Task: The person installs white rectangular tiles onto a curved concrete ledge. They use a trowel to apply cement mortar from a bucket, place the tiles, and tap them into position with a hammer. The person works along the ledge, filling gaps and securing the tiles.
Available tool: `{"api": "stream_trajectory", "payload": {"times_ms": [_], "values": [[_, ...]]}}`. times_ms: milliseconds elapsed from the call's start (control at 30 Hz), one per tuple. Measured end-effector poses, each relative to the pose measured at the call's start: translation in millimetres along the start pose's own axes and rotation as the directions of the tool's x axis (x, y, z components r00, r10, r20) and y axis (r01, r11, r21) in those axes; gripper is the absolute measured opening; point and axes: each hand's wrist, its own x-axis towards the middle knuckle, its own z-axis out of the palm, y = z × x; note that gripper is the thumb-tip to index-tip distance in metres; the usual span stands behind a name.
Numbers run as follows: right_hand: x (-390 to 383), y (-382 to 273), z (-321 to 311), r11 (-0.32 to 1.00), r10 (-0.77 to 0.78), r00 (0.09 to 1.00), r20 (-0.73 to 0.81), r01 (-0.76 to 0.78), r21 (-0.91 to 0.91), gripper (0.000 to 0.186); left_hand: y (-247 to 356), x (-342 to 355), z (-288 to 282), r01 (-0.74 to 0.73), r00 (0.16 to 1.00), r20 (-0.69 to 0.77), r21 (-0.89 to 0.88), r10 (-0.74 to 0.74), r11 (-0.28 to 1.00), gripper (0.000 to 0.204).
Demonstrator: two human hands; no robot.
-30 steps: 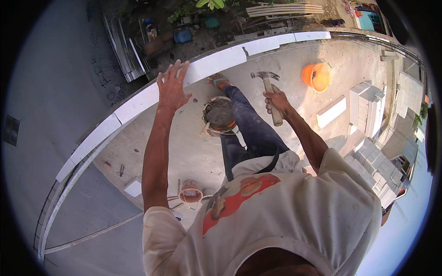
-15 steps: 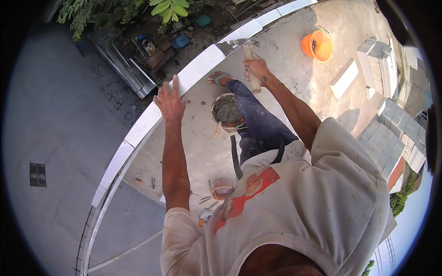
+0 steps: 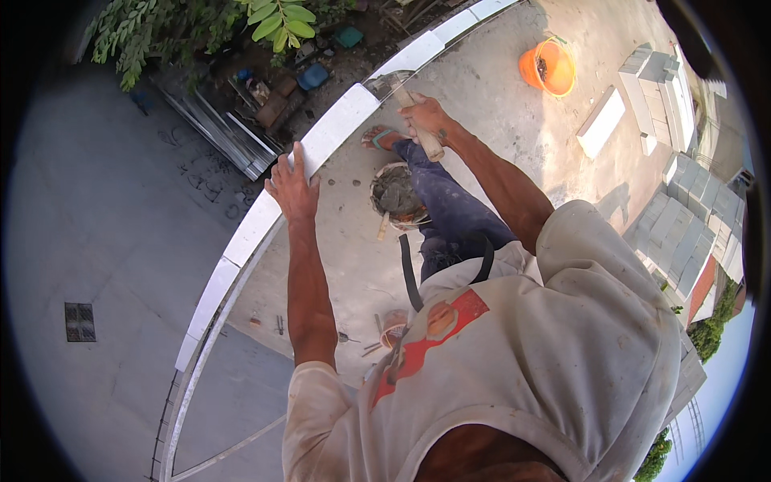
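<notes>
My left hand (image 3: 294, 189) lies on the top of a row of long white blocks (image 3: 242, 233), fingers spread, close to a joint in the row. My right hand (image 3: 427, 119) is closed round the wooden handle of a hammer (image 3: 431, 147). The hammer's head is blurred and sits beside the far end of the white block (image 3: 344, 112) ahead of my left hand. At that end, a short grey gap parts this block from the following white block (image 3: 405, 56). A bucket of wet grey mortar (image 3: 395, 193) stands by my leg.
An orange bucket (image 3: 548, 68) stands far right. Beyond it are a loose white block (image 3: 601, 122) and stacked blocks (image 3: 679, 221). A small bucket (image 3: 393, 325) stands nearer me. Left of the block row, the ground is much lower, with metal lengths (image 3: 217, 124) and leafy branches (image 3: 161, 36).
My right hand has moved left with the hammer, bringing its head closer to the block's end, and the handle tilts more. My left hand stays on the blocks. The whole view has shifted slightly.
</notes>
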Motion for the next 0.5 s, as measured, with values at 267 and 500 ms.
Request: {"api": "stream_trajectory", "payload": {"times_ms": [267, 500], "values": [[-1.5, 8.6, 2.9, 0.999, -0.007, 0.999, -0.054, 0.009, 0.04, 0.047, -1.2, -3.1, -1.7, -0.004, 1.0, -0.01, -0.024, 0.004, 1.0, 0.104], [-7.7, 0.7, -0.1, 0.999, -0.034, 0.999, -0.034, 0.034, -0.004, 0.037, 2.6, -1.2, -7.6, 0.03, 0.999, 0.026, -0.053, -0.029, 0.998, 0.102]]}}
